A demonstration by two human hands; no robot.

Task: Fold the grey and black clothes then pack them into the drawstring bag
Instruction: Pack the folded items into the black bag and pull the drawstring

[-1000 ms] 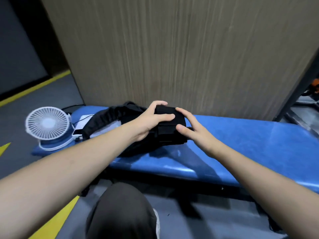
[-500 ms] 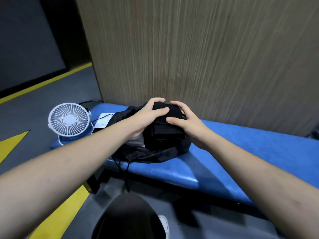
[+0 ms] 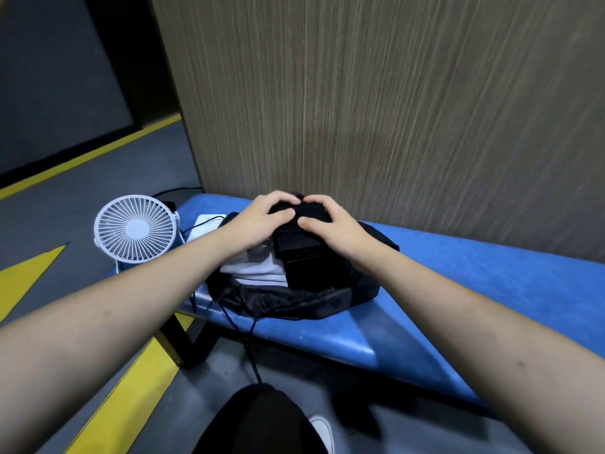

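Head view | left hand [image 3: 258, 217] and right hand [image 3: 334, 224] clamp folded black clothes [image 3: 307, 253]; pushing them into drawstring bag [image 3: 294, 299] at bench [image 3: 491, 290] left end, beside grey garment [image 3: 255, 267]

Both forearms are seen bare, no sleeves in view. Left hand [image 3: 262, 217] and right hand [image 3: 330, 224] are seen bare: no gloves, rings or watch. A knee [image 3: 258, 421] is covered by black trousers. A white shoe [image 3: 322, 430] is worn.
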